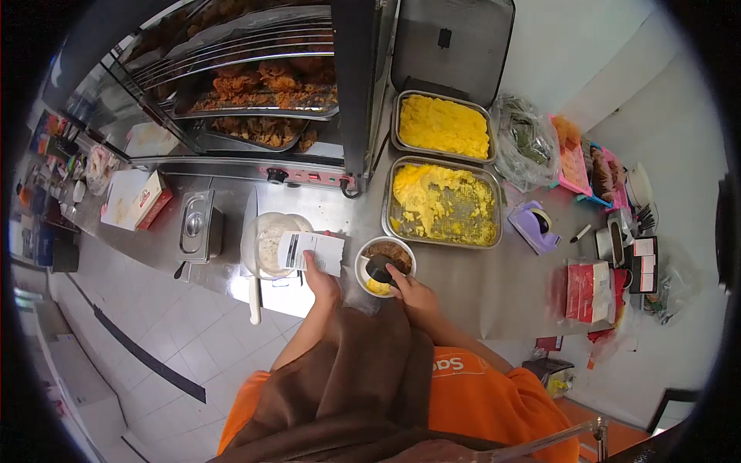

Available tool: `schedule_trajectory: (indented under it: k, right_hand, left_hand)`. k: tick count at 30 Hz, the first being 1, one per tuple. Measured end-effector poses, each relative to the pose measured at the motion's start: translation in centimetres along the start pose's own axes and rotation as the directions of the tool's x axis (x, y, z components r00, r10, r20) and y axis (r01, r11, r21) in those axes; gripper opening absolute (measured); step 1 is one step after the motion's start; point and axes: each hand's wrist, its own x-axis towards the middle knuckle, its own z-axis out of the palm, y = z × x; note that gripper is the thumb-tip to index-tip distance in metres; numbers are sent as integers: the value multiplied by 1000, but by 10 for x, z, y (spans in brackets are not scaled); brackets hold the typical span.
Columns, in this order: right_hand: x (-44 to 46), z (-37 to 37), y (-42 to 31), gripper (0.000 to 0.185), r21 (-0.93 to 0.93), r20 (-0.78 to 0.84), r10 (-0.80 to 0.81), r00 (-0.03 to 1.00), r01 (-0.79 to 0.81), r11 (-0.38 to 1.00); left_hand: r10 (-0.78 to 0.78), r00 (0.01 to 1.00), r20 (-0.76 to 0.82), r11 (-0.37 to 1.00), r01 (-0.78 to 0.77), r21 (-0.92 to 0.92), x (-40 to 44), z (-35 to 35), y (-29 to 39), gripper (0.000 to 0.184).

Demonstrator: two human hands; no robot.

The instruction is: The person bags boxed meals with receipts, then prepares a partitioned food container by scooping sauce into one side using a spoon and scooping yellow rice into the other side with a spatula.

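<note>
My left hand (321, 282) grips a printed paper slip (324, 253) near a clear container (266, 231) of whitish contents. My right hand (415, 295) is closed on a black utensil (378, 268), whose exact kind is unclear. It is over a white bowl (360, 270) on the steel counter. Brown food (388, 249) lies in the bowl's far part and yellow food (377, 286) in its near part. Beyond the bowl, a metal tray (387, 220) holds partly used yellow food. Behind that stands a fuller tray (396, 131) of similar yellow food.
A glass warming cabinet (309, 166) with fried food stands at the back left. A lidded metal pan (202, 224) and a white-handled tool (255, 301) lie left. Rightward are a purple tape dispenser (532, 230), a plastic bag (525, 143), pink baskets (571, 166) and a red-white box (588, 292).
</note>
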Motion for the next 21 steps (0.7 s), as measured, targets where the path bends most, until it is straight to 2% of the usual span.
schedule_trajectory:
  k: [3,6,9,12,15,18,21]
  right_hand:
    - [2,0,1,47,-4,-1,31,1000,-31,999]
    - [-2,-7,-5,47,-127,74,-42,996,51,991]
    - [3,4,5,47,-136,12,-87,996,88,987]
    - [2,0,4,47,-108,4,-138,990,138,985]
    - [2,-7,-4,46,306,-101,132,986,-95,947]
    - [-3,5,11,46,211,50,9,999,-19,977]
    - [0,-4,7,45,152,103,35,994,-51,987]
  left_hand:
    - [20,1000,-19,1000,-20,2,-2,4,9,49]
    - [32,999,-1,999,-32,15,0,3,11,50]
    - [38,999,-27,999,-38,15,2,4,9,51]
    - [74,997,-16,996,-73,55,5,1,6,51]
    - [93,996,-7,991,-92,92,9,3,10,50]
    - [78,997,-25,993,-75,87,11,3,13,49]
    - [102,994,-48,988,-96,125,14,4,14,48]
